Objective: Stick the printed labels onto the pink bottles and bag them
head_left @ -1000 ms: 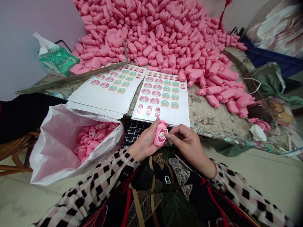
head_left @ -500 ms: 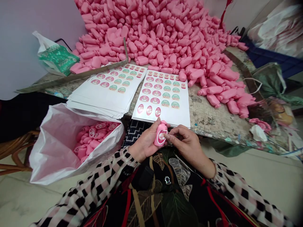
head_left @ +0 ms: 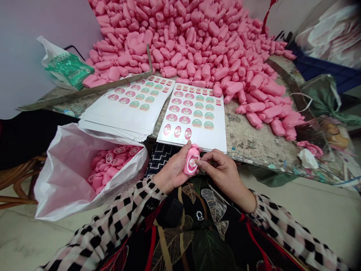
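My left hand (head_left: pixel 173 169) is closed around a small pink plastic bottle (head_left: pixel 190 170), which stands nearly upright above my lap. An oval dark-pink sticker (head_left: pixel 192 164) lies on the bottle's front and faces me. At the sticker's right edge, the thumb of my right hand (head_left: pixel 221 171) presses against the bottle. The other fingers of that hand are curled, their tips partly hidden. Just beyond my hands, a sticker sheet (head_left: pixel 216 137) with pink and green labels lies at the table's front edge.
A large heap of pink bottles (head_left: pixel 175 41) covers the back of the table (head_left: pixel 245 145). Left of the sheet are a stack of sticker sheets (head_left: pixel 113 118) and a long angled bar (head_left: pixel 84 90). A white bag (head_left: pixel 59 180) by my left arm holds labelled bottles (head_left: pixel 108 163).
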The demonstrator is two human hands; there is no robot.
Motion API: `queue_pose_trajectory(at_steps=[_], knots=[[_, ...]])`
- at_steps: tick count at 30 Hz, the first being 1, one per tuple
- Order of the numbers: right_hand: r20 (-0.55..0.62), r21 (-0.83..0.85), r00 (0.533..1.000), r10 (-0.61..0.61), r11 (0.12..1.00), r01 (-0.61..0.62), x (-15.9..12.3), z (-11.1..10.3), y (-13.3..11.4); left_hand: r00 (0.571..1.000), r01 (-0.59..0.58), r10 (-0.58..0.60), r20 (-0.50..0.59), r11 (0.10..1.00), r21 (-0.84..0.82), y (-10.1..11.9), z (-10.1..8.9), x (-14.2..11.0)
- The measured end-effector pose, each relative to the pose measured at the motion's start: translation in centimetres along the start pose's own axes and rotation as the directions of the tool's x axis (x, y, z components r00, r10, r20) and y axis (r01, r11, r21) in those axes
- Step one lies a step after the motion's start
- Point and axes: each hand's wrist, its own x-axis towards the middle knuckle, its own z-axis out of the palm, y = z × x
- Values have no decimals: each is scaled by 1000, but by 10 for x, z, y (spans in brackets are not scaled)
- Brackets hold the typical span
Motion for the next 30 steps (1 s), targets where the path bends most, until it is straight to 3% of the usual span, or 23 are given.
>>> queue_pose_trajectory(at_steps=[23,30], knots=[[-24,-57,1000,-10,998,9,0,1,0,996,26,-25,85,999,-18,-2,-5,3],[42,83,991,128,988,-131,-1,4,6,997,-28,20,70,992,119,-4,-6,1]])
